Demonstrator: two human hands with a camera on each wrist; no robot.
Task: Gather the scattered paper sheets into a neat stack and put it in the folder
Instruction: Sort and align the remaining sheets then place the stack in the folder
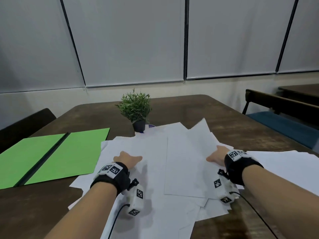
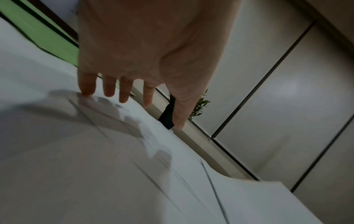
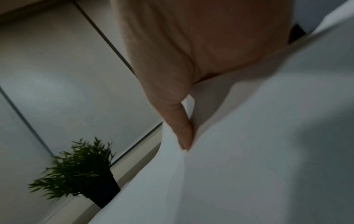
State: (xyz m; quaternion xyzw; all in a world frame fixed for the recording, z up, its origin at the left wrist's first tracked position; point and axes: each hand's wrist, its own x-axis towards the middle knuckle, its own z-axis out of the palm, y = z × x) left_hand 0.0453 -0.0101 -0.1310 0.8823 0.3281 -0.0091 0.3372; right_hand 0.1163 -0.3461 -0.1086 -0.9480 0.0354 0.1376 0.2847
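Note:
Several white paper sheets [image 1: 183, 161] lie overlapped in a loose spread on the brown table [image 1: 241, 128]. An open green folder [image 1: 51, 156] lies flat to their left. My left hand [image 1: 128, 160] rests on the left part of the spread; its straight fingers [image 2: 109, 89] touch the paper [image 2: 95, 151] with their tips. My right hand [image 1: 216, 156] is at the spread's right side. Its thumb [image 3: 184, 136] presses on a raised sheet [image 3: 258, 151], and the fingers are hidden behind that sheet.
A small potted plant [image 1: 135, 111] stands just behind the sheets, touching their far edge. More white paper [image 1: 284, 166] lies near the table's right edge. A chair with a blue seat [image 1: 284, 125] stands at the right, a dark chair [image 1: 22, 125] at the left.

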